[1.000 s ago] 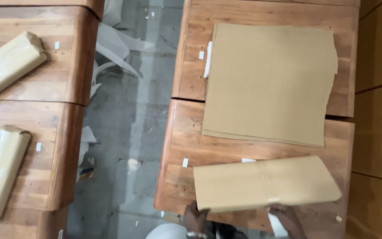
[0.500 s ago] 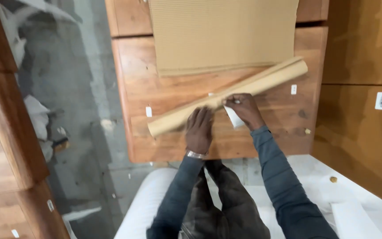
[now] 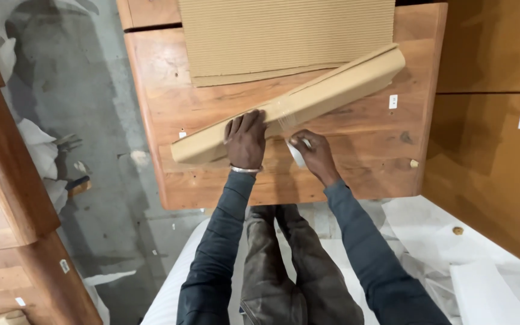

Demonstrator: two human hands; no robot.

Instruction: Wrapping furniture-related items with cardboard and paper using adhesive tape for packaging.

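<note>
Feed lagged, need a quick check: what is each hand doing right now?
Left hand: open, pressed flat on the folded cardboard bundle.
Right hand: closed on a small white piece.

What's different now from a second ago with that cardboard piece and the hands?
The folded cardboard piece, flat and wide a second ago, is now a narrow long wrap lying at a slant. The left hand has moved on top and presses it; the right hand now pinches a strip of tape beside it. The corrugated sheets and wooden table stayed.
</note>
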